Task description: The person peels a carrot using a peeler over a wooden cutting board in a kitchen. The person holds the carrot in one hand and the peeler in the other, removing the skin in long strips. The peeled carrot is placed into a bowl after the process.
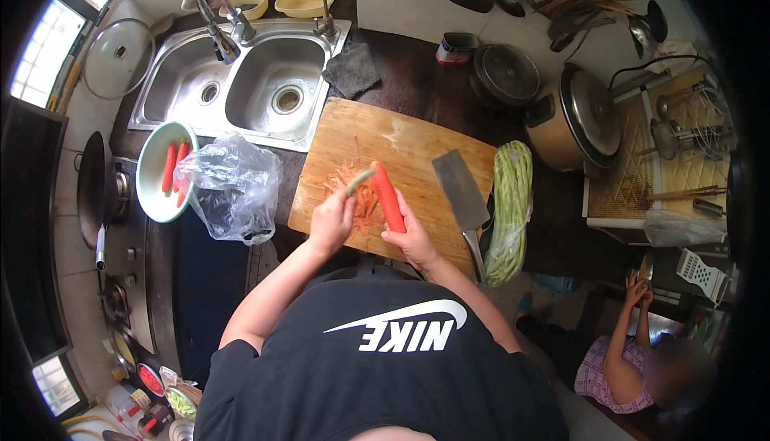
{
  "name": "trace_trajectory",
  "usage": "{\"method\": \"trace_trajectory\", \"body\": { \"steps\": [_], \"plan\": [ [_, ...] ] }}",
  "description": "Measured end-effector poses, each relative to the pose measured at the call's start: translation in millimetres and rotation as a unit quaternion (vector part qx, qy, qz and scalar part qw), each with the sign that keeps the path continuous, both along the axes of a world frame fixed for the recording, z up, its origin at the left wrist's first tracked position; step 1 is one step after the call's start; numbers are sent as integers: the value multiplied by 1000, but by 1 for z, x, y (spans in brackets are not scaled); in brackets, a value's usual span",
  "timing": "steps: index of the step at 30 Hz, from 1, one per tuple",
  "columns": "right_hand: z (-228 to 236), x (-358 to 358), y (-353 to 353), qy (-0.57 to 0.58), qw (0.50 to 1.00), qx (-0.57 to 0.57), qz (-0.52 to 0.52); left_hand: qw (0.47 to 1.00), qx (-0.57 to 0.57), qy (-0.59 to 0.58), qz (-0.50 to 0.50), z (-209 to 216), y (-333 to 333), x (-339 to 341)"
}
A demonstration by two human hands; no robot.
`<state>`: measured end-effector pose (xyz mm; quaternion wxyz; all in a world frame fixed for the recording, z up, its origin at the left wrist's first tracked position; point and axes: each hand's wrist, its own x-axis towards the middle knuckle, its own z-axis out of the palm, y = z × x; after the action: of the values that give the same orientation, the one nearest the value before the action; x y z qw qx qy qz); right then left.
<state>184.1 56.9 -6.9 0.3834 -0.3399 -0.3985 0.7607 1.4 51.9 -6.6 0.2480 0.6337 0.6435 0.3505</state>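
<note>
My left hand (331,223) is closed round a pale green peeler (360,182), whose head meets the upper end of an orange-red carrot (387,196). The carrot's lower end sits in the grip of my right hand (412,237). Both hands are over a wooden cutting board (417,136), with a heap of thin carrot peelings (346,176) beneath and between them. A broad cleaver (460,190) lies on the board to the right of my right hand, its handle toward me. Beyond it, a clear bag of long green beans (511,208) rests along the board's right edge.
At left, a pale bowl (149,192) holds several carrots, partly covered by a crumpled plastic bag (233,188). Behind are a double sink (233,130) and a grey cloth (351,70). Pots (559,120) stand at the back right. Another person (622,369) sits at lower right.
</note>
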Motion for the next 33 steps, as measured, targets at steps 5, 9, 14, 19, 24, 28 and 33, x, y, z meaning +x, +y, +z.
{"method": "trace_trajectory", "body": {
  "steps": [5,9,14,19,24,28,33],
  "plan": [
    [2,-4,3,17,998,-58,1,970,33,108,-217,32,-12,17],
    [12,-3,-1,72,986,-150,22,967,11,155,-200,29,-5,12],
    [13,1,-2,108,980,-166,31,965,50,220,-136,15,15,-1],
    [14,9,-2,86,981,-165,54,972,21,209,-103,0,18,-4],
    [15,16,-12,103,974,-188,69,961,-68,262,-51,-24,23,-22],
    [20,18,-17,102,979,-169,57,942,-109,310,-65,-17,20,-28],
    [10,22,-17,122,971,-203,15,952,-137,271,-45,9,8,-18]
  ]
}}
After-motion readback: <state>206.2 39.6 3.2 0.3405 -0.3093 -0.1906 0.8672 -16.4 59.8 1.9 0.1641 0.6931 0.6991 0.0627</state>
